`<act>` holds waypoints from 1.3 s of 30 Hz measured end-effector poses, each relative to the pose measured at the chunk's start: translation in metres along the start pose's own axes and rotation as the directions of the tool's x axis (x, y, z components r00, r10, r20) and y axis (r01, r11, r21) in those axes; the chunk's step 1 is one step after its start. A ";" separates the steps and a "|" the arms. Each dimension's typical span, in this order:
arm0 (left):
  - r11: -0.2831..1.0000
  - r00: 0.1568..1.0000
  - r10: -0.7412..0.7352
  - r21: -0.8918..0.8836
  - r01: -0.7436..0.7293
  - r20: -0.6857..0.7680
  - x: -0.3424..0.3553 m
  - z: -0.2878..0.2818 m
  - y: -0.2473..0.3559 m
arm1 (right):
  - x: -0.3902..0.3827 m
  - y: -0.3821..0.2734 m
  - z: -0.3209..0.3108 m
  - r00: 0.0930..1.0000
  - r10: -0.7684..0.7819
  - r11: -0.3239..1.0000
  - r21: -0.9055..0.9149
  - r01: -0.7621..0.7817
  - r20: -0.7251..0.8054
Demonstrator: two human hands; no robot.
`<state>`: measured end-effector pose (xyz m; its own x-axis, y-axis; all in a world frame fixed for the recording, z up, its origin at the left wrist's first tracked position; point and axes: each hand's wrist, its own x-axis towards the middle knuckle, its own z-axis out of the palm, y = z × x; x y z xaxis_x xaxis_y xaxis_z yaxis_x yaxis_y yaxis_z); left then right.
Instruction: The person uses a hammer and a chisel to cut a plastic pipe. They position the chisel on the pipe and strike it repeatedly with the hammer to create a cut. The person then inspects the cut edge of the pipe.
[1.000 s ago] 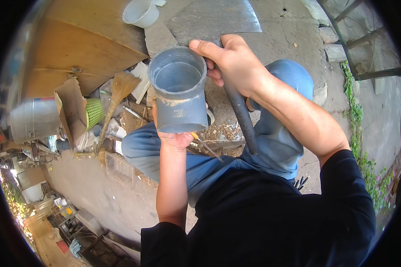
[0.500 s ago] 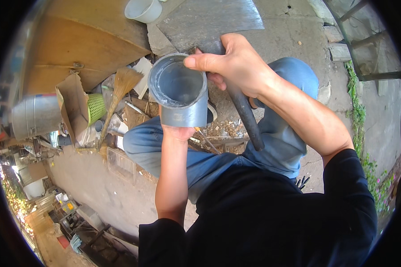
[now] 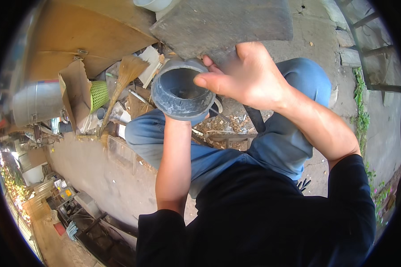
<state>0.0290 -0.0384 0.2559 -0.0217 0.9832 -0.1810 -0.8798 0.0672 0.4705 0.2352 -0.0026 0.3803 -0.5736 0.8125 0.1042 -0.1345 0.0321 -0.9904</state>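
Note:
A wide grey pipe fitting is tilted with its round mouth up toward me. My left hand holds it from underneath, its fingers mostly hidden behind the fitting. My right hand is closed around the dark round handle of a tool with a broad flat metal blade. The blade extends beyond the hand, away from me; the handle comes back toward my knee. My right thumb reaches over to the fitting's rim. Part of the handle is hidden behind the hand.
At the left are a straw broom, a cardboard box, a green mesh basket and a metal drum. A white bucket stands at the far edge. Debris covers the ground between my legs.
The fitting has tipped, showing its mouth from a different angle. The blade has shifted right and closer, and the handle has swung lower behind my right hand.

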 end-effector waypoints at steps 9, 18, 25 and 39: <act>0.999 0.998 0.042 0.002 -0.042 -0.055 0.002 -0.003 0.005 | -0.005 0.005 -0.001 0.998 -0.046 0.995 -0.083 0.048 0.031; 0.999 0.989 0.015 0.030 -0.011 -0.147 -0.001 0.009 0.010 | -0.009 -0.005 -0.008 0.998 -0.050 0.956 -0.285 0.062 0.050; 1.000 0.956 0.002 0.015 -0.007 0.295 -0.034 0.006 0.019 | -0.005 0.006 -0.007 0.973 -0.182 0.982 -0.069 0.174 -0.144; 0.623 0.941 0.143 0.711 -0.327 0.307 -0.070 0.057 0.037 | 0.007 0.006 -0.011 0.980 0.056 0.946 -0.304 -0.114 -0.192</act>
<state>0.0245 -0.0954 0.3350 -0.0007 0.9867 0.1627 -0.2036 -0.1595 0.9660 0.2395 0.0093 0.3745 -0.4145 0.9096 0.0290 0.1834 0.1148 -0.9763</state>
